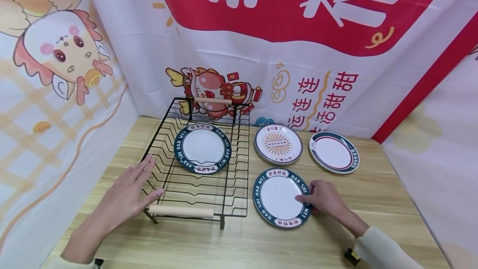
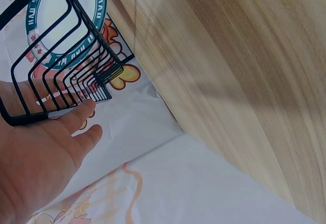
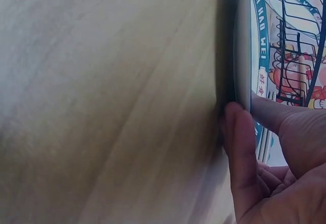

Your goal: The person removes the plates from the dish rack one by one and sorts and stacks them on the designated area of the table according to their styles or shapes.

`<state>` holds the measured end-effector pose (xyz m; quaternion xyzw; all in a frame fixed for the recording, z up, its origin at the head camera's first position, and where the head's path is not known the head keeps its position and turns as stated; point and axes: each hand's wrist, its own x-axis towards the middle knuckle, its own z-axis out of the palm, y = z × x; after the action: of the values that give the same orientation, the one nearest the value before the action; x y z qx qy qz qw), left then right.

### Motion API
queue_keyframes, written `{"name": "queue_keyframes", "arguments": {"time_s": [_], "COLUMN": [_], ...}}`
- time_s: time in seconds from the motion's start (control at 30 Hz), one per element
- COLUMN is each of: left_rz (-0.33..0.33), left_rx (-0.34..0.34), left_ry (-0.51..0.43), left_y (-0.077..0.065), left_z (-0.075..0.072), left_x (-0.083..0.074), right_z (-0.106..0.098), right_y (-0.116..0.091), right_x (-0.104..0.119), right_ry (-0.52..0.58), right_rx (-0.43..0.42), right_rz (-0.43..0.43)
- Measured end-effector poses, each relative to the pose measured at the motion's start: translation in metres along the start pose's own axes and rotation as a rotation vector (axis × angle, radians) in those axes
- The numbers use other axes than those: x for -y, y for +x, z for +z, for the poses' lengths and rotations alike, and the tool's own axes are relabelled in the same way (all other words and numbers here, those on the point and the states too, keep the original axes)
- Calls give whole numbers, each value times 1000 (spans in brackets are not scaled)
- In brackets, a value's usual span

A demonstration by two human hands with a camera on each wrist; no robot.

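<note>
My right hand (image 1: pixel 328 199) pinches the right rim of a green-rimmed plate (image 1: pixel 281 198) at the front of the table, thumb on top and fingers beneath. In the right wrist view that plate (image 3: pixel 244 46) appears edge-on between thumb and fingers. A matching plate (image 1: pixel 203 148) stands tilted in the black wire dish rack (image 1: pixel 194 194). At the rack's left front side is my left hand (image 1: pixel 125 192), its fingers extended and thumb spread. The left wrist view shows this hand (image 2: pixel 46 158) right up against the rack's wire side (image 2: pixel 30 118).
Behind the held plate lie stacked white plates with an orange sunburst (image 1: pixel 278 144). A green-and-red-rimmed plate (image 1: pixel 334 152) lies to their right. The rack has wooden handles, one at the front (image 1: pixel 181 211). Printed cloth (image 1: pixel 142 45) hangs behind and beside the wooden table (image 1: pixel 377 219).
</note>
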<state>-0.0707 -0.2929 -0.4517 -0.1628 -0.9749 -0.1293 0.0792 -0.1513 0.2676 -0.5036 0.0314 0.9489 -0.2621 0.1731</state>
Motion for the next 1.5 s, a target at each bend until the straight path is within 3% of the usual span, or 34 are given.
{"name": "queue_keyframes", "arguments": {"time_s": [0.3, 0.6, 0.8, 1.07, 1.27, 1.5], "left_rz": [-1, 2, -3, 2, 3, -7], "left_rx": [8, 5, 10, 0, -6, 4], "left_ry": [3, -2, -3, -12, -11, -18], "left_y": [1, 2, 2, 2, 0, -1], "left_z": [-1, -1, -1, -1, 1, -1], "left_x": [0, -1, -1, 1, 2, 1], "right_z": [-13, -41, -70, -96, -96, -81], "right_y": [1, -4, -8, -14, -4, 23], "right_x": [8, 33, 75, 140, 183, 219], "right_ry": [-66, -273, -332, -395, -430, -363], "right_rx": [48, 9, -50, -82, -37, 49], "right_rz": [-32, -129, -237, -476, -612, -677]}}
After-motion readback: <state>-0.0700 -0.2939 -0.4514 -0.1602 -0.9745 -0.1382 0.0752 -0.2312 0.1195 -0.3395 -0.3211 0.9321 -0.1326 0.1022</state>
